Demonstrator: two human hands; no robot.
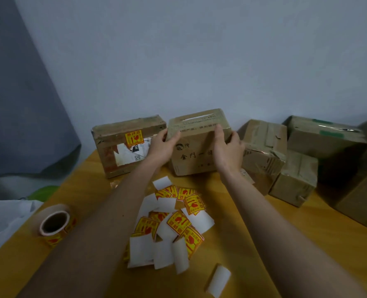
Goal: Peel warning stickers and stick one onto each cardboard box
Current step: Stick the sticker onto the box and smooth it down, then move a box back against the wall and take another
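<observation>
A cardboard box with printed characters [196, 154] stands at the back middle of the yellow table [264, 244]. My left hand [162, 146] grips its left upper edge, and my right hand [226, 147] grips its right front, fingers curled over the top. No sticker shows on this box. To its left stands another box [122, 147] that bears a yellow and red warning sticker [133, 137]. A heap of loose warning stickers and white backing papers [171, 224] lies on the table between my forearms.
A sticker roll [54, 225] lies at the table's left edge. Several more cardboard boxes [264, 153] [294, 177] [326, 136] crowd the right back. One curled backing paper [218, 280] lies near the front. A white bag [4, 220] sits off the left.
</observation>
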